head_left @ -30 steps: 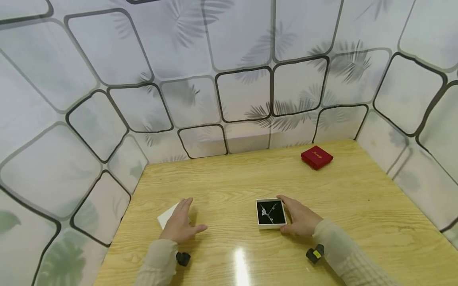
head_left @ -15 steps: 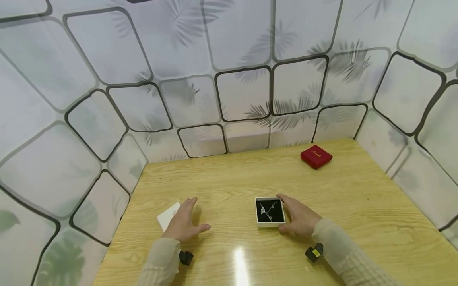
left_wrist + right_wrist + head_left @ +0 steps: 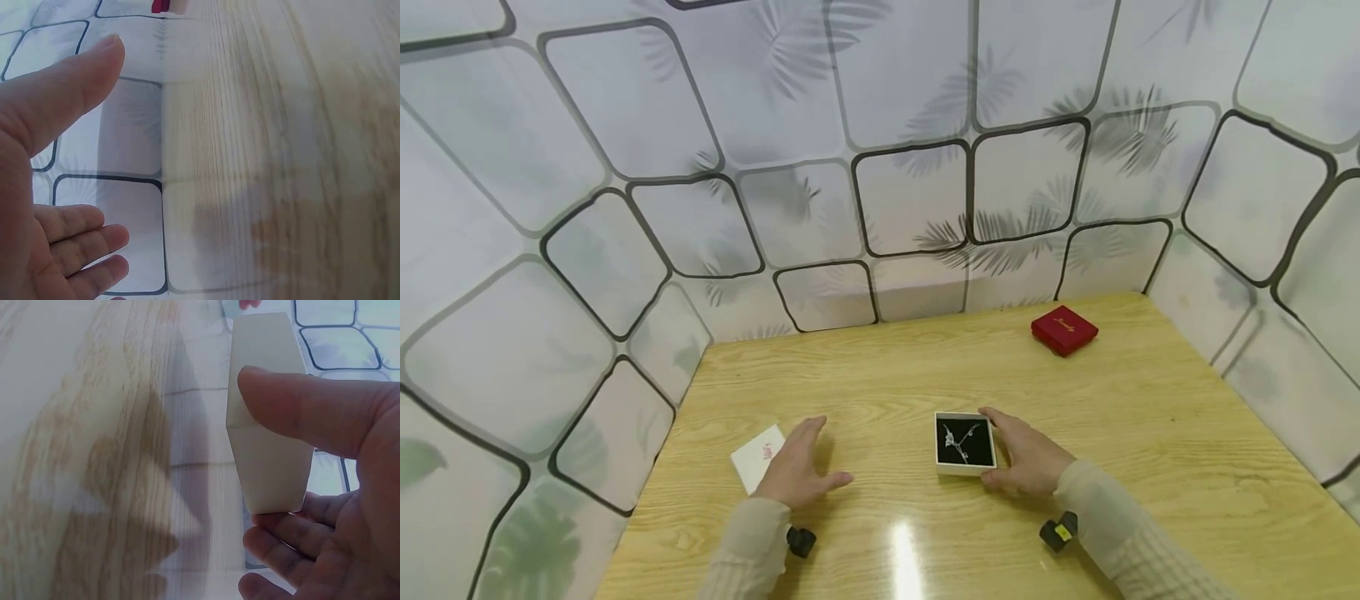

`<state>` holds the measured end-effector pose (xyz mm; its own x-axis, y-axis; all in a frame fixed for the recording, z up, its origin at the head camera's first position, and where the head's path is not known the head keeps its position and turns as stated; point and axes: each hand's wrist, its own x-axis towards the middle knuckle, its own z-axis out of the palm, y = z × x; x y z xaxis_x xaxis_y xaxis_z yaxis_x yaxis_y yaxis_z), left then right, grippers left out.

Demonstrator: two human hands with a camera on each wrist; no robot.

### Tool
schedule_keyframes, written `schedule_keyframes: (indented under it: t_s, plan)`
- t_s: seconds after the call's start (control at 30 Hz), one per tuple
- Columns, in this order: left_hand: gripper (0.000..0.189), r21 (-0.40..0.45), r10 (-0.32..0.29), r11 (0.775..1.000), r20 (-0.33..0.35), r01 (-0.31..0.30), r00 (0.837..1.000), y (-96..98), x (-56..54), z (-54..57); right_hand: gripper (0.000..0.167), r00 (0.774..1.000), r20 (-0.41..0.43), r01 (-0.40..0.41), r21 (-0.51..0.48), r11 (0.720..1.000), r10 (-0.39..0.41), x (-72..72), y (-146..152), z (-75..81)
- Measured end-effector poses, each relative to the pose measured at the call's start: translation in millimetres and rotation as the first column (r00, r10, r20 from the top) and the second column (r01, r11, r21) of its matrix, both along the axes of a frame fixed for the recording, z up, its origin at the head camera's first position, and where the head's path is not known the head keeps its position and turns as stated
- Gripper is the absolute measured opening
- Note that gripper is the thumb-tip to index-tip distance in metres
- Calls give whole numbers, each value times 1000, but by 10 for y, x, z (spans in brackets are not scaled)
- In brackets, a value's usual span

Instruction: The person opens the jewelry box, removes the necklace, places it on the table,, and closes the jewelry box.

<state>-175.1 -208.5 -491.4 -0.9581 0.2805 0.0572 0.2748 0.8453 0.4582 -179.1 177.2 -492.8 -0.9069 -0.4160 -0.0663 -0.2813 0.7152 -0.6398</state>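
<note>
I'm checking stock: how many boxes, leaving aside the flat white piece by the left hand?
2: the open white jewelry box in the right hand, and the closed red jewelry box farther back to the right.

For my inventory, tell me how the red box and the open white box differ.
The red box is closed, with gold lettering; the white box is open, showing silvery jewelry on black lining. The red box lies untouched, farther away; the right hand grips the white box. Both are low and squarish.
</note>
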Motion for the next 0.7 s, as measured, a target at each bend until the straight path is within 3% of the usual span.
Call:
schedule_keyframes:
  t_s: [0.53, 0.7]
  plan:
    - [104, 20, -3, 1000, 51, 2, 999, 115, -7, -14, 101, 1000, -10, -16, -13, 1000, 16, -15, -9, 6]
    - [104, 33, -13, 999, 31, 12, 999, 143, -15, -32, 101, 1000, -13, -17, -13, 1000, 17, -23, -14, 0]
